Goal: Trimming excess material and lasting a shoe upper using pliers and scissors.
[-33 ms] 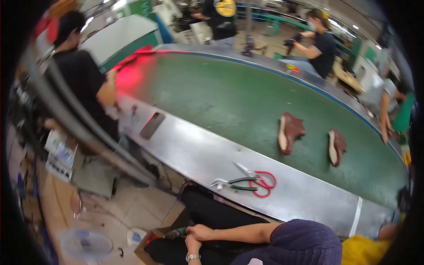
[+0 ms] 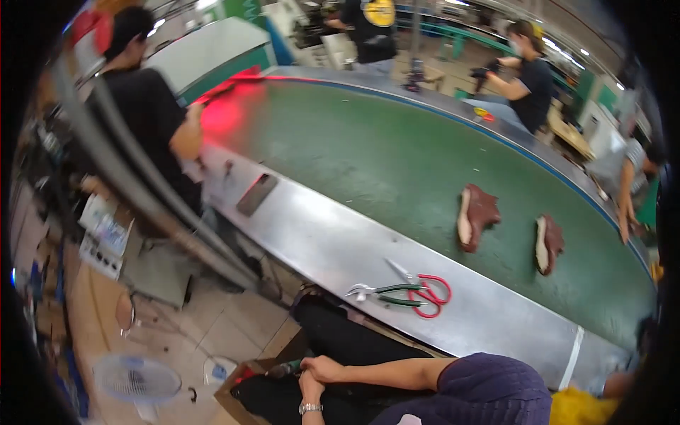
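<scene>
Table (image 2: 354,156): long green surface with a metal border, red glow at its far left end. Co-worker in black (image 2: 138,117) stands beside that end. White-and-blue fan (image 2: 137,377) at lower left; open cardboard box (image 2: 225,400) near the wearer's dark-trousered legs. Two brown shoe parts with pale soles lie on the green, the larger (image 2: 483,214) left of the smaller (image 2: 553,244). On the metal border: pliers with dark green handles (image 2: 398,288), crossing the red-handled scissors (image 2: 435,277). Right hand (image 2: 324,369) and left hand (image 2: 310,389) touch over the lap, fingers curled (blurred; cannot tell whether either grips anything). Dark green object (image 2: 285,368) sits just beside the right hand's fingertips, above the legs; kind unclear. Smallest: silver wristwatch (image 2: 310,408), left wrist.
</scene>
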`<state>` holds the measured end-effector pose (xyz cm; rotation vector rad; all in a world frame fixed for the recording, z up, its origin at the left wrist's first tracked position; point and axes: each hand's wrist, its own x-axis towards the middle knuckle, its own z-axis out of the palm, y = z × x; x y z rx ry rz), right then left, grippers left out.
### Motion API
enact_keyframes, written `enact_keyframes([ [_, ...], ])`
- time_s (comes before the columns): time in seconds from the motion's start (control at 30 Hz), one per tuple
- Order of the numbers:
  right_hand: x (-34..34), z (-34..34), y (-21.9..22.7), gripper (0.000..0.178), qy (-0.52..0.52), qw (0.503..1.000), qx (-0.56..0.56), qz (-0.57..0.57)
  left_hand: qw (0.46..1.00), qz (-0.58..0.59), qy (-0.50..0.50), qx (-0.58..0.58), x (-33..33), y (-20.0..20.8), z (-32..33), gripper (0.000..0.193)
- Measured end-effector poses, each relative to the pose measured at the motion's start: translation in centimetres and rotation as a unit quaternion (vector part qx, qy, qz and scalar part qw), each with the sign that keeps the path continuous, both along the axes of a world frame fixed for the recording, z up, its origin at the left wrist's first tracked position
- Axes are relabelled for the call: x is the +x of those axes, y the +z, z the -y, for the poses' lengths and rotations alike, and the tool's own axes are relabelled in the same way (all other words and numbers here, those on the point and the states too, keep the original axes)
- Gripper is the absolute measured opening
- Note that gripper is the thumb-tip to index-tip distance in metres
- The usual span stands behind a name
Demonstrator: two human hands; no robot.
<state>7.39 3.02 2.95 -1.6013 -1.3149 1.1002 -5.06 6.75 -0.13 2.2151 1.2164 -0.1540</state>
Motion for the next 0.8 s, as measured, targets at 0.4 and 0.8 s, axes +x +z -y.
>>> enact_keyframes([
  [0.4,0.6,0.6,-1.8,0.027,-0.041,0.995,0.061,0.063,0.994,-0.027,-0.057,0.092,1.9,0.5,0.0,0.017],
  [0.8,2.6,5.5,3.1,0.029,0.022,0.984,0.143,0.103,0.950,0.263,0.021,-0.166,2.1,-2.3,-0.4,0.025],
])
